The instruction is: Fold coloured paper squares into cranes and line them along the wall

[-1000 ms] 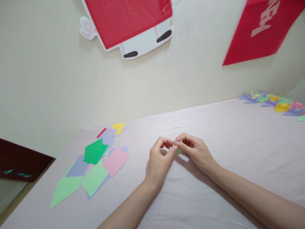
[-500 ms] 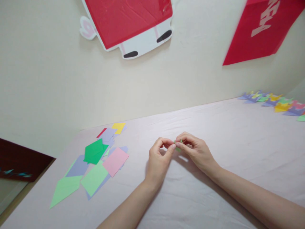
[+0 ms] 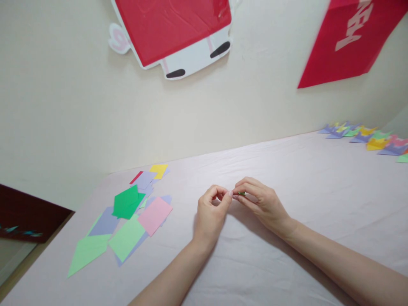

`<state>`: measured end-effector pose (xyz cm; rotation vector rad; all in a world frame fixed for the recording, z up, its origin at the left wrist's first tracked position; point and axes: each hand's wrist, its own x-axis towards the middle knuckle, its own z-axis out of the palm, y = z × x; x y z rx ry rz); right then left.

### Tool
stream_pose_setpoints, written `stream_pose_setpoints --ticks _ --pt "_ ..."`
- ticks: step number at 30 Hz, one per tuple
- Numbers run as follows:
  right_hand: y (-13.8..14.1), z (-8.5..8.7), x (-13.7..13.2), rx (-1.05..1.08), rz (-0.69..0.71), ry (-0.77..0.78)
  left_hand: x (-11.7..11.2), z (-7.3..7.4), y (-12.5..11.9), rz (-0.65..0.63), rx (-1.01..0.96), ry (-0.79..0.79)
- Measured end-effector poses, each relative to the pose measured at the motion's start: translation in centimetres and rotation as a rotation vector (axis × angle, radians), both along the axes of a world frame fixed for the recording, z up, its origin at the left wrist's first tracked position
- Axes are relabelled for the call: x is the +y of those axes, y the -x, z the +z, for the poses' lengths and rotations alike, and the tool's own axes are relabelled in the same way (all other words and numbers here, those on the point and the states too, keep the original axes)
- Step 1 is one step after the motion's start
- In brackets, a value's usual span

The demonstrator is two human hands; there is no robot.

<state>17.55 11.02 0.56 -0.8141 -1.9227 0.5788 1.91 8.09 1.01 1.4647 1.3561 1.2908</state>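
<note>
My left hand (image 3: 212, 209) and my right hand (image 3: 259, 200) meet at the middle of the pale pink table (image 3: 318, 187), fingertips pinched together. Between them is a small folded green paper piece (image 3: 241, 194), and only a thin sliver of it shows past my right fingers. Both hands are closed on it, just above the tablecloth.
Loose coloured paper squares (image 3: 127, 216) in green, pink, lilac, yellow and red lie scattered at the left. A row of folded paper figures (image 3: 369, 137) lines the far right edge by the wall. Red posters (image 3: 174, 29) hang on the cream wall behind. The table's left edge drops off.
The green paper piece, which stood up between my fingertips, has been pressed flatter and is nearly hidden now. My hands have stayed in the same spot.
</note>
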Motion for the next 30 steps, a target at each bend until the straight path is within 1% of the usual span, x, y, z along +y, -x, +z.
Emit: stream_pose_setpoints --ticks 4,7,10,13,17,21,24,27,29,30 --pt "0.0 -0.1 0.0 -0.012 -0.011 -0.02 0.0 0.0 -0.1 0.0 -0.045 0.013" --pt "-0.1 -0.1 0.0 -0.02 -0.02 -0.032 0.2 0.0 -0.1 -0.005 -0.107 0.075" --pt "-0.2 -0.1 0.1 -0.026 -0.028 -0.055 0.4 0.2 -0.1 -0.028 -0.223 0.17" --pt "-0.2 -0.1 0.1 -0.024 -0.031 -0.064 0.4 0.4 -0.1 -0.069 -0.32 0.274" --pt "-0.3 0.0 0.0 -0.039 -0.031 -0.06 0.5 0.6 0.2 -0.139 -0.392 0.408" --pt "-0.3 -0.1 0.0 -0.049 -0.011 -0.079 0.7 0.8 0.6 -0.213 -0.446 0.495" --pt "-0.2 -0.1 0.0 -0.03 0.006 -0.072 1.0 0.9 0.8 -0.257 -0.467 0.522" --pt "-0.1 -0.1 0.1 0.013 0.013 -0.015 1.2 0.9 0.9 -0.292 -0.461 0.524" --pt "-0.1 -0.1 0.1 0.052 0.009 0.062 1.2 0.7 0.9 -0.291 -0.408 0.474" --pt "-0.1 -0.1 0.2 0.069 0.005 0.108 1.2 0.6 0.9 -0.278 -0.353 0.418"
